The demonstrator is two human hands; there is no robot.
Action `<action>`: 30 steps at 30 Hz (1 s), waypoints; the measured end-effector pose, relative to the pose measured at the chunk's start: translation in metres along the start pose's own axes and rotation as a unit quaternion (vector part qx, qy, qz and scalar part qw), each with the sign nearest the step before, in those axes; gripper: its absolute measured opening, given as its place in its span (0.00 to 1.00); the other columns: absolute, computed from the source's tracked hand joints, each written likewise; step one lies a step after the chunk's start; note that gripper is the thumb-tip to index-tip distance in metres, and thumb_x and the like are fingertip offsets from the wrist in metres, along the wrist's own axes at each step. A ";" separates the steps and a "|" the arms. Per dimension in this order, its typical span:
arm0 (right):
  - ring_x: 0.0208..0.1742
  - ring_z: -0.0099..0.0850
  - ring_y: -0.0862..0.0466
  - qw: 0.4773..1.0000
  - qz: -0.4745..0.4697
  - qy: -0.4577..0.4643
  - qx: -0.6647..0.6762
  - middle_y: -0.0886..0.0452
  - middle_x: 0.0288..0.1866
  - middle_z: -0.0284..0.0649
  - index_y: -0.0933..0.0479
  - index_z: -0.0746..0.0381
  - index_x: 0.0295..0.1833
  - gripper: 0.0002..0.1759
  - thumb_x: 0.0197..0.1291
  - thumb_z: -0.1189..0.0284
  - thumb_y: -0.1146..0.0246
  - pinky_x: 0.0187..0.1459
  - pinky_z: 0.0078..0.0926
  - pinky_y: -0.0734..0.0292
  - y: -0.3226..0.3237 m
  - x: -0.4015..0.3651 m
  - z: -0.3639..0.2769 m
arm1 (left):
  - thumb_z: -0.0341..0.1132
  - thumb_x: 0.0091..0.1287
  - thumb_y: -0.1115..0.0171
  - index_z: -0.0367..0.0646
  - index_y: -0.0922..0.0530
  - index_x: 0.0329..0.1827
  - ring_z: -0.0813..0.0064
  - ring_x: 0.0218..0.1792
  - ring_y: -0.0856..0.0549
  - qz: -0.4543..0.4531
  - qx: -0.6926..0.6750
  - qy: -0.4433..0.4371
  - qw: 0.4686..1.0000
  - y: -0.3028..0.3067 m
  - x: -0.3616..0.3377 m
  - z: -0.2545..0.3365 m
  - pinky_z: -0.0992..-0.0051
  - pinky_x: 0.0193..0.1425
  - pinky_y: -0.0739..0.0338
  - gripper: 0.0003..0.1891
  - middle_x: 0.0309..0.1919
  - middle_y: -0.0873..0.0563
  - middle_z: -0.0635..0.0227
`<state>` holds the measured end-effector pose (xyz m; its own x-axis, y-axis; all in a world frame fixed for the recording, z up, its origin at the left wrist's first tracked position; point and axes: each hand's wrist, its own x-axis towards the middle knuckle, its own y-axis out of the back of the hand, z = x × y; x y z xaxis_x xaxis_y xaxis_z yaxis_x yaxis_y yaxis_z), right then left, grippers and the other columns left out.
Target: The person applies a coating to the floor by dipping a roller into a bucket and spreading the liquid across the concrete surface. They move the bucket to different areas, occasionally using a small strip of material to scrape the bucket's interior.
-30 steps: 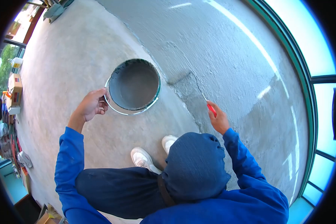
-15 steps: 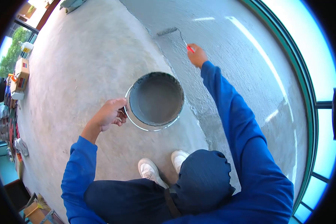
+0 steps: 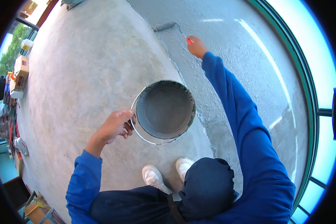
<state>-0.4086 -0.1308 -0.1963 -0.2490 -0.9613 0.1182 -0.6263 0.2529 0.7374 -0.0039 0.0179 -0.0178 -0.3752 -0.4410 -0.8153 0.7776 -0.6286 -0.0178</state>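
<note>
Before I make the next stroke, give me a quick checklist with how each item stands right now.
1. Left hand holding the wire handle: ok, fingers are on it beside the bucket.
2. Bucket mouth facing up: ok, the camera looks straight into it.
3. Right hand on the red grip: ok.
4. Roller over the grey coating: ok, near its edge with the pale floor.
5. Shoes off the coating: ok, both are on the pale floor.
6. Enough material in the bucket: cannot tell, its depth doesn't show.
</note>
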 end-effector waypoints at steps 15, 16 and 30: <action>0.53 0.55 0.20 0.994 -0.041 -0.098 0.029 0.19 0.52 0.54 0.26 0.56 0.60 0.20 0.62 0.70 0.44 0.54 0.42 0.25 0.155 -0.301 0.003 | 0.51 0.74 0.52 0.48 0.26 0.34 0.77 0.27 0.23 0.015 0.010 -0.009 1.000 -0.008 -0.012 0.011 0.76 0.28 0.28 0.17 0.28 0.23 0.72; 0.53 0.55 0.20 0.993 -0.045 -0.108 0.033 0.19 0.52 0.54 0.26 0.56 0.60 0.20 0.62 0.69 0.44 0.55 0.42 0.25 0.155 -0.296 -0.001 | 0.51 0.74 0.52 0.48 0.26 0.34 0.77 0.26 0.23 0.010 0.010 -0.011 1.000 -0.007 -0.011 0.011 0.76 0.28 0.28 0.17 0.28 0.23 0.72; 0.14 0.26 0.28 0.973 -0.044 -0.147 0.170 0.24 0.20 0.37 0.23 0.58 0.57 0.19 0.59 0.69 0.42 0.13 0.29 0.36 0.033 0.033 -0.053 | 0.52 0.75 0.52 0.44 0.25 0.35 0.77 0.24 0.21 -0.045 -0.045 -0.026 0.998 0.008 0.006 -0.010 0.77 0.26 0.26 0.20 0.26 0.20 0.68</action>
<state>-0.3981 -0.1602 -0.1326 -0.3524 -0.9207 -0.1679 -0.8509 0.2405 0.4671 0.0046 0.0167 -0.0291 -0.4703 -0.4193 -0.7766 0.7806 -0.6081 -0.1444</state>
